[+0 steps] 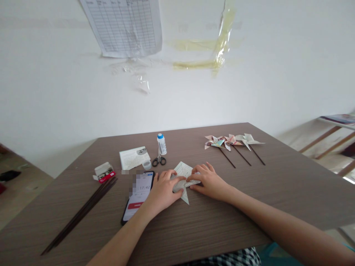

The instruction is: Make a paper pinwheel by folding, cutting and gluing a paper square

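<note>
A pale sheet of printed paper (183, 169), cut and folded into a pinwheel shape, lies on the table between my hands. My left hand (168, 188) holds its left side, fingers curled over a folded blade and thumb near the centre. From the right, my right hand (208, 181) pinches another blade, its fingertips meeting the left ones close to the middle. One pointed corner sticks out toward me and another points away. The paper's centre is partly covered by my fingers.
Beside my left forearm lies a phone (140, 194). Dark thin sticks (83, 210) and a red-and-white box (104, 173) are further left. Behind stand scissors (159, 161), a blue-capped bottle (161, 145), a small clear cup (146, 164) and papers (130, 159). Three pinwheels (232, 141) on sticks lie back right.
</note>
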Available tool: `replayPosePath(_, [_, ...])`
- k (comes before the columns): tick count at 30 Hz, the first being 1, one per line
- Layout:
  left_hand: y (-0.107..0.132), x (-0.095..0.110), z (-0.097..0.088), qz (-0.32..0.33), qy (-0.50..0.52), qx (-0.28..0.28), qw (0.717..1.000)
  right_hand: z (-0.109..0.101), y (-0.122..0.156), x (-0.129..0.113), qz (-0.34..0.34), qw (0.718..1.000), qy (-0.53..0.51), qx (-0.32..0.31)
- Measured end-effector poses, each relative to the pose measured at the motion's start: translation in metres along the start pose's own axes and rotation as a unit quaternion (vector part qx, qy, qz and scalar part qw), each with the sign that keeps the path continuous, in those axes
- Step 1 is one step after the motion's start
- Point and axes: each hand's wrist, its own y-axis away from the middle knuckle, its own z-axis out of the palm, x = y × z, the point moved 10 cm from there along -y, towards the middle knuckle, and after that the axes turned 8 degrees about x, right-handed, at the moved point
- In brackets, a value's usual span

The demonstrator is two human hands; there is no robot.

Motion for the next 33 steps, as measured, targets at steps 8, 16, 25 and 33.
replayPosePath(8, [-0.0005, 0.0006, -0.0030, -0.007, -0.003, 0.012, 1.000, 0.0017, 0.0000, 0.0006, 0.003, 1.000, 0.002, -0.002])
replayPosePath(16, [0.0012, 0.0017, -0.0022, 0.001, -0.010, 0.003, 1.000, 0.0008, -0.0003, -0.0001, 0.004, 1.000, -0.003, -0.008])
replayPosePath(25, [0.0030, 0.0021, -0.0022, 0.012, -0.012, 0.001, 1.000, 0.0004, -0.0012, 0.0031, 0.011, 1.000, -0.007, 0.008])
replayPosePath(33, [0.0025, 0.0038, -0.0036, 0.022, -0.007, 0.010, 1.000, -0.0009, -0.0013, 0.0007, 0.000, 1.000, -0.006, 0.024])
